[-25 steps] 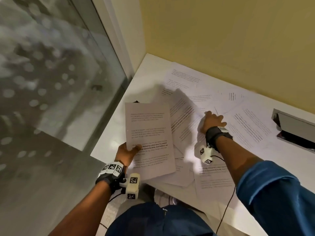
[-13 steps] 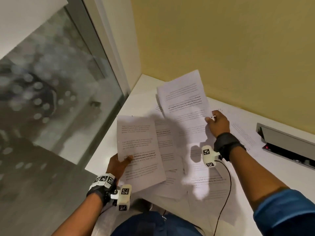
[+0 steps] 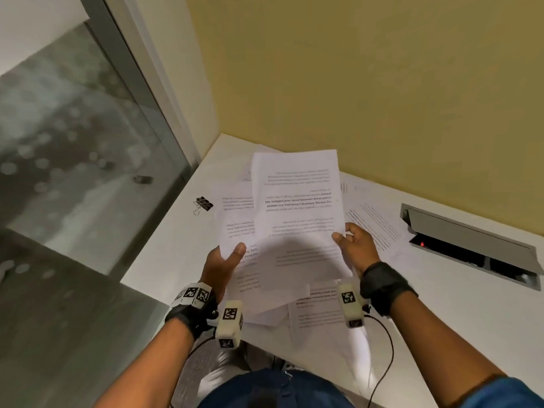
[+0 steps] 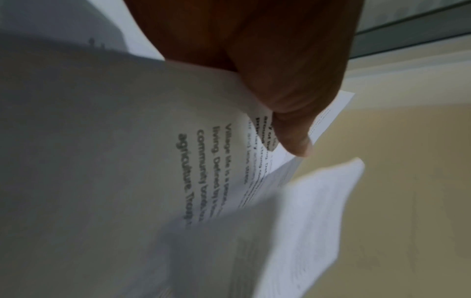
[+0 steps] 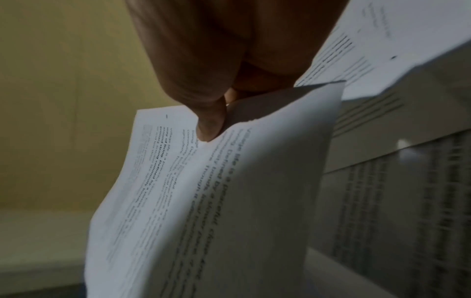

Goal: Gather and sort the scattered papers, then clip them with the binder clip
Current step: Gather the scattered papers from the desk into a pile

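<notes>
My left hand (image 3: 226, 259) holds a printed sheet (image 3: 235, 219) by its lower left corner, thumb on top; the left wrist view shows the thumb (image 4: 293, 129) pressing on that sheet (image 4: 127, 161). My right hand (image 3: 351, 242) pinches a second printed sheet (image 3: 297, 195) at its right edge and holds it raised over the first, overlapping it; the right wrist view shows the thumb (image 5: 209, 125) on that paper (image 5: 229, 201). A black binder clip (image 3: 203, 204) lies on the white table (image 3: 164, 254) left of the papers. More printed pages (image 3: 374, 222) lie scattered on the table.
A grey open cable box (image 3: 471, 245) with a red light is set into the table at the right. A yellow wall (image 3: 353, 83) stands behind, and a glass panel (image 3: 73, 142) runs along the left edge. A cable (image 3: 385, 348) hangs from my right wrist.
My right hand lifted a sheet off the table and carried it left over the sheet in my left hand. The binder clip has come into view.
</notes>
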The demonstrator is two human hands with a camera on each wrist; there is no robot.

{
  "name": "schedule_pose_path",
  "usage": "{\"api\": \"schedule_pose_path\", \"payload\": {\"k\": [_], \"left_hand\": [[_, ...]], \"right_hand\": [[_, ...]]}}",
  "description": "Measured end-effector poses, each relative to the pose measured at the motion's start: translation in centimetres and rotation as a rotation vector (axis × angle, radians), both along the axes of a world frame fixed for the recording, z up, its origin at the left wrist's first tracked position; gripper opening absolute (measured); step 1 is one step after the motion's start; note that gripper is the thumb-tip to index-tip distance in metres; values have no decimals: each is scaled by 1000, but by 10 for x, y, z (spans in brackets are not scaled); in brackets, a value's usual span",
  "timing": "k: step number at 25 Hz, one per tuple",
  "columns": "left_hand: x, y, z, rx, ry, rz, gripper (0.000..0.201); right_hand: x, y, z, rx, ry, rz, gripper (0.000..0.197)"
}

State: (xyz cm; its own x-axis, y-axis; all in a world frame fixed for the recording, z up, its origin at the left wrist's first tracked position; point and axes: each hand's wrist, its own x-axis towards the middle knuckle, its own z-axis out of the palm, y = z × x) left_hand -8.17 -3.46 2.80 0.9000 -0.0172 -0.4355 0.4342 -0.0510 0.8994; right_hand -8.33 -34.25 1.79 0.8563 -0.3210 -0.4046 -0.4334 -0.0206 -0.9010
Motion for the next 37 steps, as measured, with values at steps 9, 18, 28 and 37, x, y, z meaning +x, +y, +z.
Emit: {"api": "schedule_pose_path", "payload": {"k": [9,18,28,37], "left_hand": [[-30,-38,-9,52,10,-40,50],[-45,-14,-15,113,57,124,14],[-38,-8,-10,159,55,150,11],[-21,10,-21,132,80,166,18]], "right_hand": [[-56,-3,-8,-207,-46,274,17],[-106,-36,-61,-383,372,98,14],[-85,-34,-81,142,704,-339,23],[-57,-19,-70,265,641,-421,18]]}}
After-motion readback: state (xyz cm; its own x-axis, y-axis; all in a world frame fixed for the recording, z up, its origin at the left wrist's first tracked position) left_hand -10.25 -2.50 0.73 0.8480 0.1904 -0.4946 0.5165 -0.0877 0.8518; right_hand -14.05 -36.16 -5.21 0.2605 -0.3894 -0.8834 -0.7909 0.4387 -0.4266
